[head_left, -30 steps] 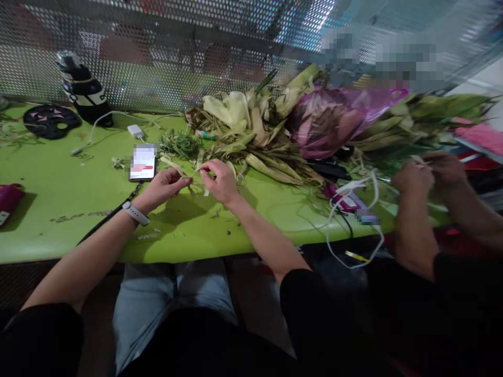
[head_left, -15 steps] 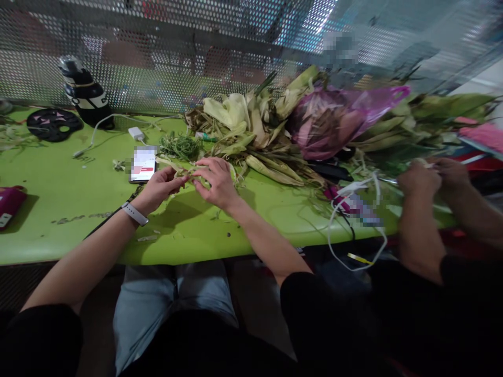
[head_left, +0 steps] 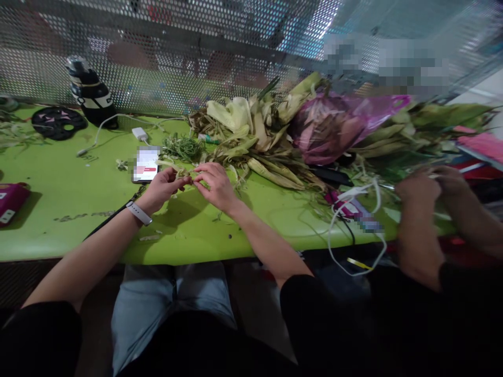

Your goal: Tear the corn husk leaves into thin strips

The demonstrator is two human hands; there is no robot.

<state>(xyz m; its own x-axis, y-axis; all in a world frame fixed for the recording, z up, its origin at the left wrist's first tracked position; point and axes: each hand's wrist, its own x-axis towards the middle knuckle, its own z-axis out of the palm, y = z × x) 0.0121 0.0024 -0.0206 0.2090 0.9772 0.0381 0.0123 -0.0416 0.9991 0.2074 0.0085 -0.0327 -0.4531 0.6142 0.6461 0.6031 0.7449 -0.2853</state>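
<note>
Now | your left hand (head_left: 162, 188) pinches a pale strip (head_left: 181, 172); your right hand (head_left: 216, 187) meets it, grip unclear | step: seemingly working it | next: probably needs steadiness

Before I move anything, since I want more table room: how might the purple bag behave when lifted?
The purple bag would probably sag and flop, as it looks thin and crumpled. It may be light for its bulk, since the contents look leafy and dry.
</note>
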